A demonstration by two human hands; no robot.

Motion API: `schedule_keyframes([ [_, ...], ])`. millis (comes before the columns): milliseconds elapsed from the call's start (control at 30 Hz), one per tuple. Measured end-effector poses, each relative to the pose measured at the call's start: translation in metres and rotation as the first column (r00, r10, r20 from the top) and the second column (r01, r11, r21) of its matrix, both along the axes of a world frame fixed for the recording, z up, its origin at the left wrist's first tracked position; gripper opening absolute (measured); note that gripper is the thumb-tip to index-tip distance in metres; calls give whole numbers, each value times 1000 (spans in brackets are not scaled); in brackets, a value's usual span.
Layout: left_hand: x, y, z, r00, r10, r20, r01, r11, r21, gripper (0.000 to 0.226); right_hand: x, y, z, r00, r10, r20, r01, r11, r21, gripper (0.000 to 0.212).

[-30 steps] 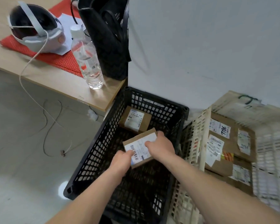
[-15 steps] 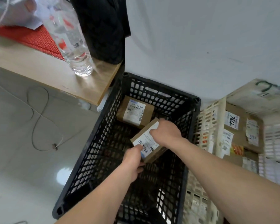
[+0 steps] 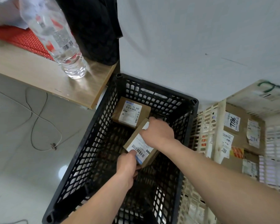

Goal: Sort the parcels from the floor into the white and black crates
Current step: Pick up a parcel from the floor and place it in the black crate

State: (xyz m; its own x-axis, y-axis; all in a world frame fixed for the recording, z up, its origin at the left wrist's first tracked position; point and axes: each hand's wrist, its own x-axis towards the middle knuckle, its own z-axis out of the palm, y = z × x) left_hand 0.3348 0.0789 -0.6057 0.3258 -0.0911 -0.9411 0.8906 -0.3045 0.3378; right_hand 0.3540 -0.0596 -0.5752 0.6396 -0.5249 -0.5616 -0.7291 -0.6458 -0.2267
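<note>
While the left hand [image 3: 127, 162] is pinching the near end of the barcode-labelled parcel [image 3: 140, 146] and the right hand [image 3: 157, 133] is gripping the far end, it is hanging tilted inside the black crate [image 3: 94, 143]. Its long axis is pointing toward the far-corner parcel [image 3: 131, 111].

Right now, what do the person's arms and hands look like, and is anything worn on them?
Both are bare. The left hand and right hand have no gloves, and no rings show on the visible fingers. The left forearm and right forearm run uncovered to the frame edge: no sleeve, watch or bracelet in view.
</note>
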Motion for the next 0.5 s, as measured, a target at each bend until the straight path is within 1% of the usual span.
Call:
schedule_keyframes([
  [100, -4, -8, 2, 1000, -25, 4, 25, 1000, -9, 21, 0, -5, 3, 1000, 11, -15, -11, 1000, -3, 43],
  [233, -11, -26, -3, 998, -59, -11, 58, 997, -59, 25, -1, -24, 7, 999, 12, -30, -12, 1000, -12, 40],
  [300, -11, -36, -5, 998, -63, 17, 64, 996, -58, 23, 2, -34, 6, 999, 5, -32, -6, 1000, -26, 42],
  [333, -10, -41, -3, 997, -69, 32, 71, 996, -57, 21, 4, -38, 5, 999, -3, -39, 2, 999, -35, 45],
  [400, -5, -51, 0, 996, -85, 32, 87, 993, -75, 21, 7, -45, 1, 999, -20, -47, 17, 999, -51, 57],
  [500, 1, -65, -1, 992, -127, -24, 123, 983, -139, 25, 7, -51, -6, 999, -13, -44, 11, 999, -36, 77],
])
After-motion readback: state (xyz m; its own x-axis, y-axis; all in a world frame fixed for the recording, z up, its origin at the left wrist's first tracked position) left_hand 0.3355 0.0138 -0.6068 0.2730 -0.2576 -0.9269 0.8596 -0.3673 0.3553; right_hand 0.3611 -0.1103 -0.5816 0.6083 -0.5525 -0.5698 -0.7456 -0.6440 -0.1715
